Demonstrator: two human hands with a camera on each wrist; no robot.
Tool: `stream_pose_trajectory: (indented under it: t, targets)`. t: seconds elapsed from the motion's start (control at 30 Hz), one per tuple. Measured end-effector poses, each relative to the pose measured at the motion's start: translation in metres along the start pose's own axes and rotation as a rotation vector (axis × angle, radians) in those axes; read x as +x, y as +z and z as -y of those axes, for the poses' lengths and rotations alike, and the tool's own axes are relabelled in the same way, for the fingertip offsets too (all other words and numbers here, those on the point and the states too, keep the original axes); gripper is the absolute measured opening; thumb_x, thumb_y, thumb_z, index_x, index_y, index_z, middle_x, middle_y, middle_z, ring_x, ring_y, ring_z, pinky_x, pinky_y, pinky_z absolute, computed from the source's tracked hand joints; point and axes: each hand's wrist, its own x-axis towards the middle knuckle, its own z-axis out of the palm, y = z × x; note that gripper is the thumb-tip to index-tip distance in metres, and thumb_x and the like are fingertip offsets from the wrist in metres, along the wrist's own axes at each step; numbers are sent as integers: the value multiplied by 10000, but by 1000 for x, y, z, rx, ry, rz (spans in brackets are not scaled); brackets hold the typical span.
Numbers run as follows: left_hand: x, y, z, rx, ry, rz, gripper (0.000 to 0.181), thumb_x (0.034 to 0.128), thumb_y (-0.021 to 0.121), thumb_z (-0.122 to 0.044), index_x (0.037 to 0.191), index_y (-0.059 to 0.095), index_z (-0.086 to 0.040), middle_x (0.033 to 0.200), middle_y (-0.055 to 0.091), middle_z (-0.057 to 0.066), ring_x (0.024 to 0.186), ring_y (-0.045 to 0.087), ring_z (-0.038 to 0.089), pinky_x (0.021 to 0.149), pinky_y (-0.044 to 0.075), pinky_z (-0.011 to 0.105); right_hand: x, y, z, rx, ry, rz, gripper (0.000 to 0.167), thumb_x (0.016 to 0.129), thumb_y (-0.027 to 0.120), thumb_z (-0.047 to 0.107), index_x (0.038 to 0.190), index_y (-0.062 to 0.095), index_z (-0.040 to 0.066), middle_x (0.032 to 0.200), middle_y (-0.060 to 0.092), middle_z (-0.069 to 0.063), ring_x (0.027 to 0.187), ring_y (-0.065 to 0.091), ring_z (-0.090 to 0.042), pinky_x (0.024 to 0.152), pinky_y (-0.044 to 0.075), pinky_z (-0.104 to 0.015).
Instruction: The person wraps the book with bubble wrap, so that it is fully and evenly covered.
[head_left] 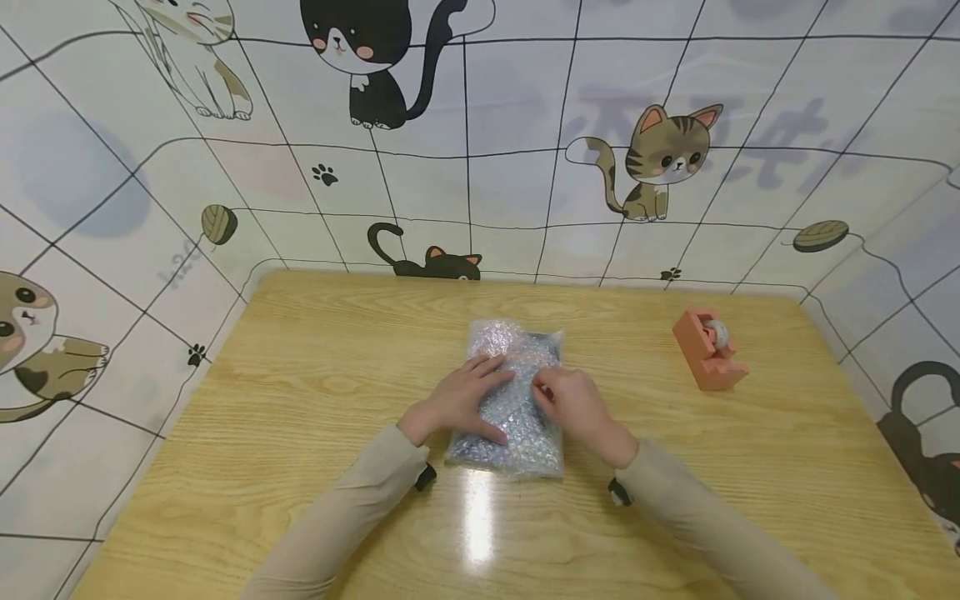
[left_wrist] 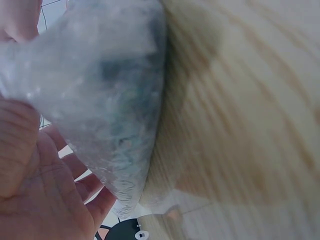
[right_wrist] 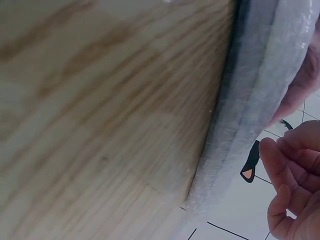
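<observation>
A flat packet in clear bubble wrap (head_left: 525, 425) lies on the table, with something dark inside that I cannot make out. My left hand (head_left: 467, 400) rests on its left part, fingers spread. The left wrist view shows that palm (left_wrist: 50, 195) beside the wrap (left_wrist: 115, 95). Over the packet's right side is my right hand (head_left: 573, 404), its fingers curled. In the right wrist view the fingertips (right_wrist: 270, 150) are bunched close to the wrap (right_wrist: 250, 95); nothing is visible between them.
On the right part of the wooden table (head_left: 337, 333) stands an orange tape dispenser (head_left: 705, 350) with a roll in it. A cat-print sheet (head_left: 510, 192) encloses the back and sides. Light glares off the tabletop in front of the packet.
</observation>
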Motion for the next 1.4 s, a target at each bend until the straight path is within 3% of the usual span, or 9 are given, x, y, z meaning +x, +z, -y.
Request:
stream_pose_trajectory:
  t: [0.23,0.43,0.6,0.9,1.1,1.17,1.23,1.3,1.4]
  targets:
    - [1,2,0,-21,18,-14,963,671,777,-533,1443,354,-143,1523,221,172,1389,195,361,1122,206,469,-4,3,-2,-43,-120,-16,109,732,726,-12,737,638,52,660,628,-10,539,534,-97,543,455,-268]
    - [-1,3,-1,-61,34,-8,806,694,769,-501,1373,473,-184,1518,166,224,1389,137,408,1111,186,522,-7,6,-3,-56,-136,13,122,710,759,-4,760,663,54,718,659,-26,593,568,-112,554,405,-251]
    - [-1,2,-3,-39,29,12,738,711,750,-511,1344,530,-202,1517,156,231,1393,121,406,1116,181,510,-8,6,-3,-72,-146,18,121,706,768,10,771,676,56,743,677,-39,625,604,-138,575,423,-266]
    - [2,-2,-8,-17,-2,67,733,706,737,-543,1340,530,-238,1523,139,225,1396,110,403,1121,183,487,-13,4,-3,-153,-205,33,116,707,790,63,786,705,74,762,674,-10,682,620,-142,579,372,-249]
    - [2,-3,-8,-13,-11,76,734,707,738,-540,1342,527,-240,1525,133,217,1398,100,398,1123,184,480,-16,3,-3,-131,-213,21,121,690,797,47,753,695,65,753,667,-12,679,617,-148,574,375,-256]
    - [1,-2,-7,-14,-7,73,733,709,737,-539,1343,526,-239,1523,136,221,1397,99,402,1121,185,486,-17,3,-4,-100,-183,27,118,694,790,37,757,694,63,743,665,-13,660,607,-143,575,395,-251]
    - [1,-1,-6,-12,-8,74,735,710,734,-543,1347,521,-243,1523,132,219,1397,95,403,1121,180,488,-19,2,-5,-4,-101,51,90,720,762,21,765,693,56,727,655,-9,641,587,-125,580,433,-236]
    - [1,-1,-5,-8,-9,74,736,713,731,-545,1350,517,-244,1524,132,218,1396,94,404,1120,180,490,-21,-2,-4,153,36,82,44,760,723,2,783,694,26,719,652,-18,621,564,-96,573,459,-215]
    - [0,-1,-5,-16,-16,76,735,714,734,-537,1350,518,-239,1526,130,214,1398,88,401,1121,175,491,-22,-8,-3,439,305,126,48,826,658,-3,802,684,-36,678,639,-56,570,530,-76,507,467,-200]
